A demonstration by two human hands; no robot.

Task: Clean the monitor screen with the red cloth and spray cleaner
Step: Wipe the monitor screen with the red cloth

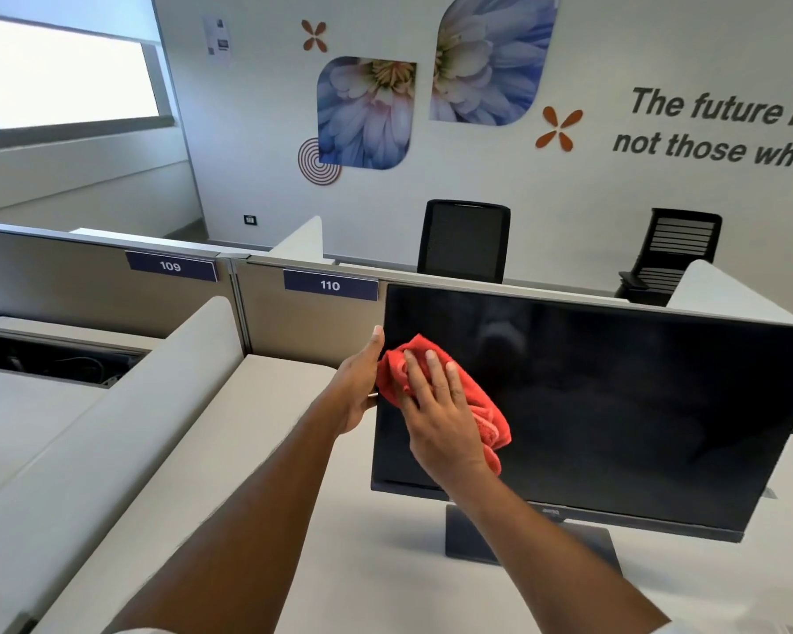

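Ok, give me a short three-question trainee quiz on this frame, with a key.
1. True or false: the right hand presses the red cloth flat on the monitor screen.
2. The left hand: A) holds the monitor's left edge; B) holds a spray bottle; C) rests on the desk.
3. Fill in: the partition label beside the monitor reads ___.
Key: 1 true; 2 A; 3 110.

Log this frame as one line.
step: wipe | right hand: presses red cloth flat on monitor screen, left part | left hand: holds monitor screen's left edge | spray cleaner: not in view
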